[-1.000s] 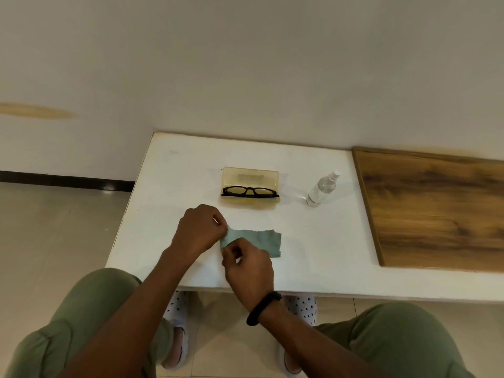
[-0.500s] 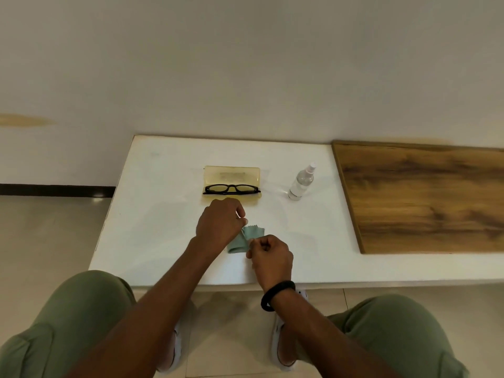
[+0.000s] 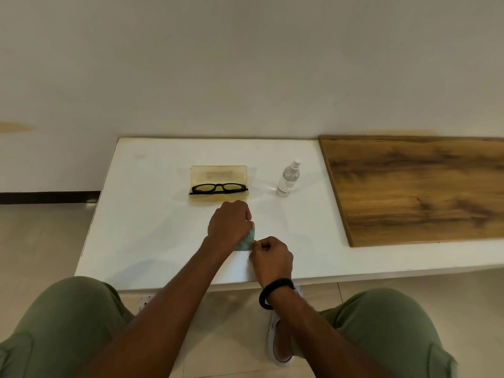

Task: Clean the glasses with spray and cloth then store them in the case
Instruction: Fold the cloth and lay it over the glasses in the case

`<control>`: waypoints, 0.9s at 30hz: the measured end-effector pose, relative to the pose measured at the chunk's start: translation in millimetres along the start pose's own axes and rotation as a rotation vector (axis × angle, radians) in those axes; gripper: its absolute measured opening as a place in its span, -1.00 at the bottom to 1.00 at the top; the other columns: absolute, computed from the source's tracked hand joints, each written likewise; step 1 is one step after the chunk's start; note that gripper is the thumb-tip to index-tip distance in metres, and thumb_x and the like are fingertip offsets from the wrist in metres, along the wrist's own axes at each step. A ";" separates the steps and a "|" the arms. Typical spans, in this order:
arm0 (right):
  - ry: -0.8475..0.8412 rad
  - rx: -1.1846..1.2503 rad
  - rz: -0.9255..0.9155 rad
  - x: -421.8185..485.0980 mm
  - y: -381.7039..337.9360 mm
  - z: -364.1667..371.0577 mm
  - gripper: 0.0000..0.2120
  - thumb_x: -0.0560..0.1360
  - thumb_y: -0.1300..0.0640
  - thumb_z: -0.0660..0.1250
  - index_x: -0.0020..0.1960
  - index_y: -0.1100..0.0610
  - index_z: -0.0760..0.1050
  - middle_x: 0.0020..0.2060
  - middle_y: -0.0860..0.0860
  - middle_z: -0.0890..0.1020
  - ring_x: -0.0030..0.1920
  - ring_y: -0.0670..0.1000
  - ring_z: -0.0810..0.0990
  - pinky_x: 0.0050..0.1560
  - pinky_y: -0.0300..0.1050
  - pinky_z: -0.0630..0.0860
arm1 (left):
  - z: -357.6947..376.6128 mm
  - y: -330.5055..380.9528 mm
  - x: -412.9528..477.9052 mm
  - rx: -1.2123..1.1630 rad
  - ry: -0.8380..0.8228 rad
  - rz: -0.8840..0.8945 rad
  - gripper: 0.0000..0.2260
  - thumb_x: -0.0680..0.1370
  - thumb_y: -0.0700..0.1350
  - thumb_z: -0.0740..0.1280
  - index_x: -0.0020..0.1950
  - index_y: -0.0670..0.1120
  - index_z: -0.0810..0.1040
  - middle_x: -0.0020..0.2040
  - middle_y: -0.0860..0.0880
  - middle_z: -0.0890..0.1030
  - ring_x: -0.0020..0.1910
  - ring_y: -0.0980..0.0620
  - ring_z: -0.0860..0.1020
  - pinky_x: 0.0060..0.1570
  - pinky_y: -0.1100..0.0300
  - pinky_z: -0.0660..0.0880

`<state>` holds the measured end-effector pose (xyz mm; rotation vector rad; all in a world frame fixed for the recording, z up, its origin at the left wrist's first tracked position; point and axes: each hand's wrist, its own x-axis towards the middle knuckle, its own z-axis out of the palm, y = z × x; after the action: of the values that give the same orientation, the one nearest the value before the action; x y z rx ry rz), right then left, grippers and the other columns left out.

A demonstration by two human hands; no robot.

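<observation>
At the near edge of a white bench (image 3: 152, 214), a seated person's left grip (image 3: 229, 225) lies knuckles up, fingers curled over one teal cloth (image 3: 246, 241). The right grip (image 3: 271, 257), fisted above a black wristband (image 3: 275, 291), pinches the cloth's near edge. The bunched cloth sits between the two, touching both. Beyond them, one pair of black glasses (image 3: 218, 188) rests in one open yellow case (image 3: 218, 174). One spray bottle (image 3: 287, 180) stands upright to its right, beside one wooden board (image 3: 414, 186).

Black glasses (image 3: 219, 188) lie in open yellow case (image 3: 218, 173), spray bottle (image 3: 287, 179) upright beside, cloth (image 3: 248, 242) crumpled nearer
</observation>
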<state>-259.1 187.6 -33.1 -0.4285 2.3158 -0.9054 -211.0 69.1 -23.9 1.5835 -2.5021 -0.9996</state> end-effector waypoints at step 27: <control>-0.094 -0.472 -0.463 20.5 -19.0 -47.2 -0.87 0.55 0.06 0.29 0.09 -0.03 0.53 -0.10 -0.06 0.62 -0.09 0.00 0.59 -0.11 -0.06 0.55 | -44.4 -58.0 -46.4 0.076 -0.038 0.214 -0.85 0.60 0.00 0.33 0.13 0.07 0.63 -0.03 0.09 0.65 -0.12 0.11 0.52 -0.08 0.21 0.43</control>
<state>-303.6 187.6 -1.1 -1.2154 2.3725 -0.5050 -126.7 68.3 -4.4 1.2881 -2.6932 -0.9253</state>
